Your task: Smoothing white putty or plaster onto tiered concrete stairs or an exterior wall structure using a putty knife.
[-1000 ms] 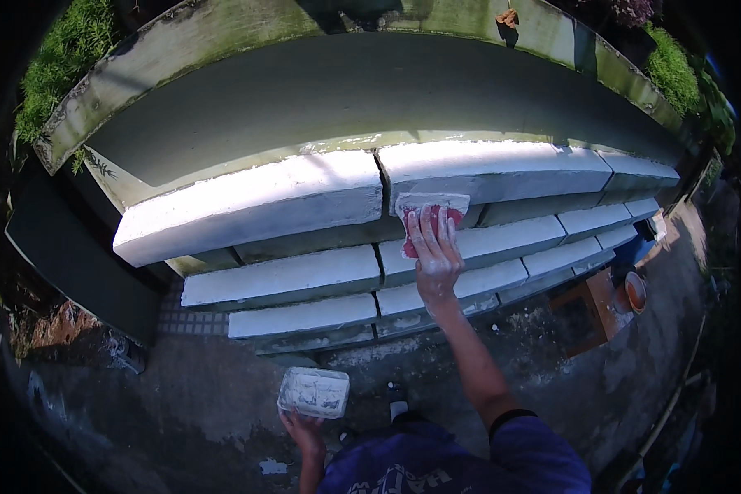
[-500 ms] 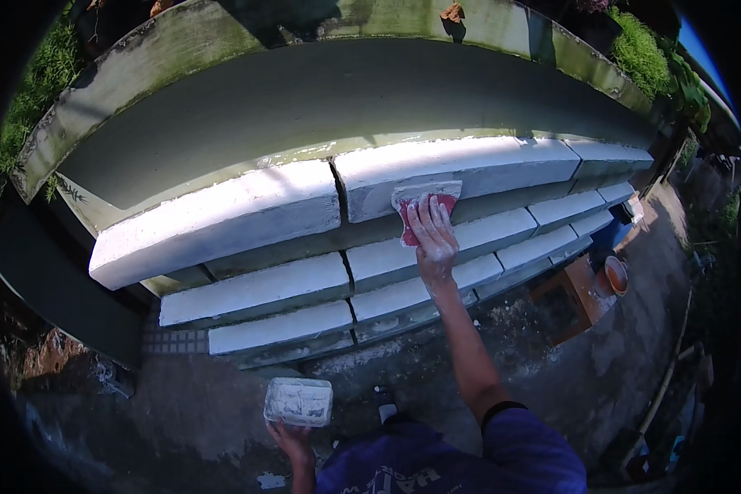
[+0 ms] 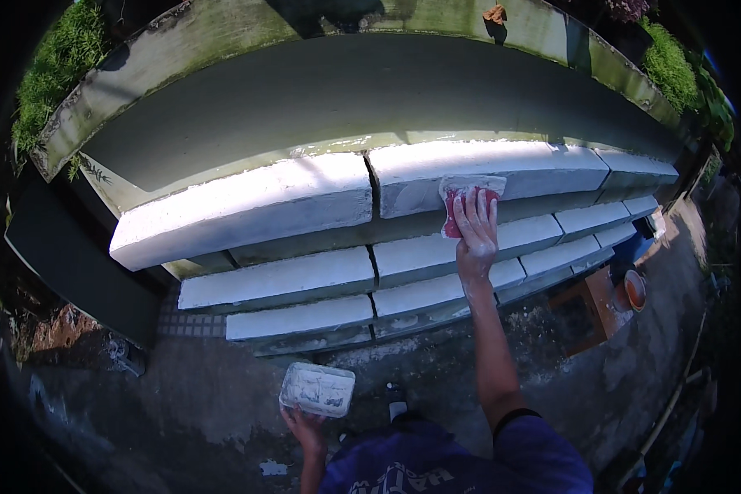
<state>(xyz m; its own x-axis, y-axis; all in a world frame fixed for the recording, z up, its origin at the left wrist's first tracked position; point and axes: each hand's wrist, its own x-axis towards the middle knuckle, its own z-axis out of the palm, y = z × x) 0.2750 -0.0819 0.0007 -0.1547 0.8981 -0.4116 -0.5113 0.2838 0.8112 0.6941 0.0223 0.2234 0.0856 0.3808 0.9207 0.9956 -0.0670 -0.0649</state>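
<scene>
My right hand (image 3: 476, 235) is closed on a red spreader (image 3: 450, 212) smeared with white paste. Its broad edge lies against the shaded front face of the top white ledge (image 3: 547, 182), a little right of a dark vertical gap. White paste coats the fingers of that hand. Down by my body, my left hand (image 3: 306, 426) grips the near side of a clear rectangular plastic tub (image 3: 318, 390). White paste covers the inside of the tub.
Two lower white ledges (image 3: 296, 280) step down below the top one. A mossy concrete wall (image 3: 436, 18) curves across the back. An orange bucket (image 3: 635, 290) and a wooden frame (image 3: 609, 309) stand at right on the floor. A dark panel (image 3: 82, 263) leans at left.
The whole view has shifted, with the scene sliding right. The spreader has moved slightly right along the ledge's front face. My left hand still holds the tub.
</scene>
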